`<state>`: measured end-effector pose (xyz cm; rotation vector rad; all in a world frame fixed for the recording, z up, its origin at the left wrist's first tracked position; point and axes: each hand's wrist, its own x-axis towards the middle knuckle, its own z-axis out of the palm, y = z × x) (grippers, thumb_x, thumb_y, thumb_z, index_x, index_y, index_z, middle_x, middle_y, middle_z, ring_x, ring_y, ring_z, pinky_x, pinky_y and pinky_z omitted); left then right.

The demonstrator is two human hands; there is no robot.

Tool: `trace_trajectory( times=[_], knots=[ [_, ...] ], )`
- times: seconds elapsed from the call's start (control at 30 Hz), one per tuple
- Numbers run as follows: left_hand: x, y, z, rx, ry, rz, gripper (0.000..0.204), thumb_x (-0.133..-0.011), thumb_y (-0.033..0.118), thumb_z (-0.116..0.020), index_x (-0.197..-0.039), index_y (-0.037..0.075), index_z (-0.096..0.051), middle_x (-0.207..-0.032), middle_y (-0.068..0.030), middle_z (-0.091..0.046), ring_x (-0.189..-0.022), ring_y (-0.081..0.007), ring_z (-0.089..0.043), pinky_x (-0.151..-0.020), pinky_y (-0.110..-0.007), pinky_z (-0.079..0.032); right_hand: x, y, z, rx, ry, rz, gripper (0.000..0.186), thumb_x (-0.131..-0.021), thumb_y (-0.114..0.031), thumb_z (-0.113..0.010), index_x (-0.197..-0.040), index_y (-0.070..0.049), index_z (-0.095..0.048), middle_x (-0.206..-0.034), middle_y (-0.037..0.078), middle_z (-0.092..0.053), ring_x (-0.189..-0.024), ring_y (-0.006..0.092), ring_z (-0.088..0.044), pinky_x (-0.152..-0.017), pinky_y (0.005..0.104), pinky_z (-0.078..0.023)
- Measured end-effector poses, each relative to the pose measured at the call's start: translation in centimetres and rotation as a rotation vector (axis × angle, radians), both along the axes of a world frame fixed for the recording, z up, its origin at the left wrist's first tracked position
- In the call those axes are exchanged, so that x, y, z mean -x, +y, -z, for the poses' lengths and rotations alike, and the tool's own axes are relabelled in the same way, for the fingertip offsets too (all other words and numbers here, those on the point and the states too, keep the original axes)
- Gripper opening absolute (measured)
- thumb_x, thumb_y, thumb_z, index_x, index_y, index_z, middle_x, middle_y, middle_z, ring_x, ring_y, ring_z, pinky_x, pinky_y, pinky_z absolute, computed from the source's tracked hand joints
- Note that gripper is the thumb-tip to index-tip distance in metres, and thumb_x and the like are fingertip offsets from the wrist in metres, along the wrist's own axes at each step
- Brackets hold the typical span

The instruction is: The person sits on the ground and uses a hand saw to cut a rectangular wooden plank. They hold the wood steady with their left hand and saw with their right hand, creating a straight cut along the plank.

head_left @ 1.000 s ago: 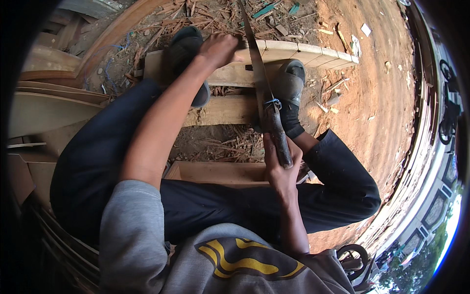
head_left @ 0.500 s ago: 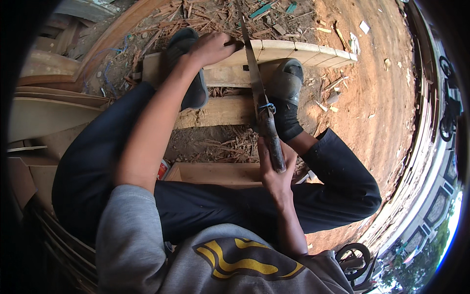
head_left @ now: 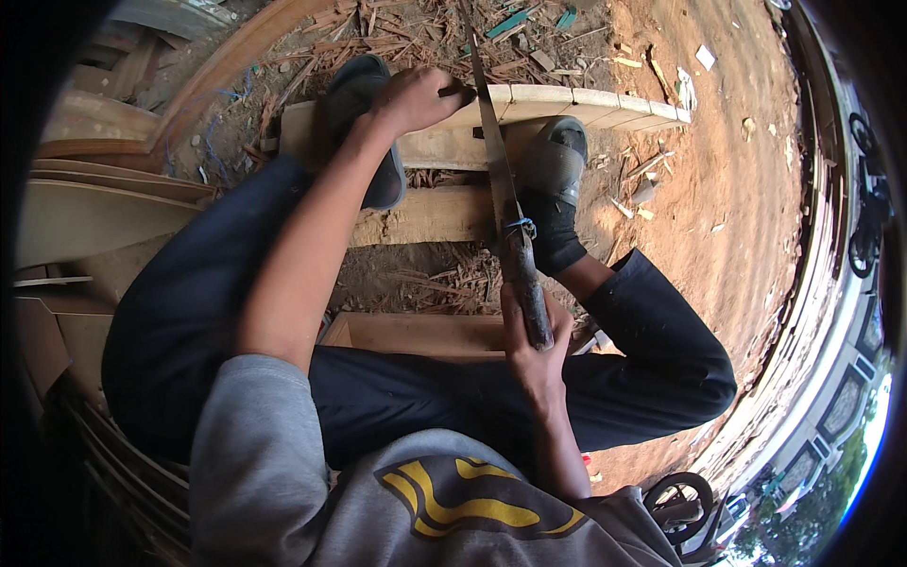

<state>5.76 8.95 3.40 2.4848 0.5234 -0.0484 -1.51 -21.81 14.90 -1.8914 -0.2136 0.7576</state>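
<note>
My right hand (head_left: 539,354) grips the worn, dark handle of a handsaw (head_left: 493,156), wrapped with a blue tie where the blade begins. The long, narrow blade points away from me and crosses a pale wooden plank (head_left: 425,146), which lies crosswise beneath my feet. Several dark lines cross the plank's far edge to the right of the blade. My left hand (head_left: 420,99) is closed over the plank's far edge, just left of the blade; its fingertips are partly hidden. Sandalled feet press on the plank, one on either side of the blade.
A rough timber beam (head_left: 425,215) lies under the plank, with a wooden box-like piece (head_left: 416,333) nearer me. Wood scraps (head_left: 397,42) litter the dirt. Curved wooden frames (head_left: 203,94) and thin boards (head_left: 104,227) are at left. A wheel (head_left: 678,506) stands at lower right.
My right hand has drawn the saw a little toward me. My left hand stays on the plank, shifted only slightly in view.
</note>
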Motion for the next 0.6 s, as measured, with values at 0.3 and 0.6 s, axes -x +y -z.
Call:
trace_trajectory(
  times=[0.3,0.6],
  knots=[
    [0.4,-0.5,-0.1,-0.014,-0.077,-0.01,0.039,-0.083,0.045,-0.058,-0.087,0.008,-0.071,-0.085,-0.0178,-0.069,-0.082,-0.0355,-0.067,-0.075,-0.043,-0.054,-0.8,-0.5,0.6,0.018,0.026,-0.028,0.02,-0.092,-0.016,-0.061,-0.084,0.003,-0.06,-0.064,-0.001,-0.051,-0.059,0.0038,-0.044,-0.051,0.0241,-0.035],
    [0.4,-0.4,0.3,-0.022,-0.118,-0.01,0.04,-0.083,0.048,-0.057,-0.087,0.011,-0.072,-0.084,-0.0166,-0.069,-0.08,-0.0341,-0.067,-0.074,-0.042,-0.054,-1.0,0.2,2.4,-0.039,-0.004,0.014,0.019,-0.093,-0.014,-0.059,-0.084,0.003,-0.059,-0.063,0.0,-0.05,-0.059,0.0049,-0.043,-0.052,0.0253,-0.035]
  ],
)
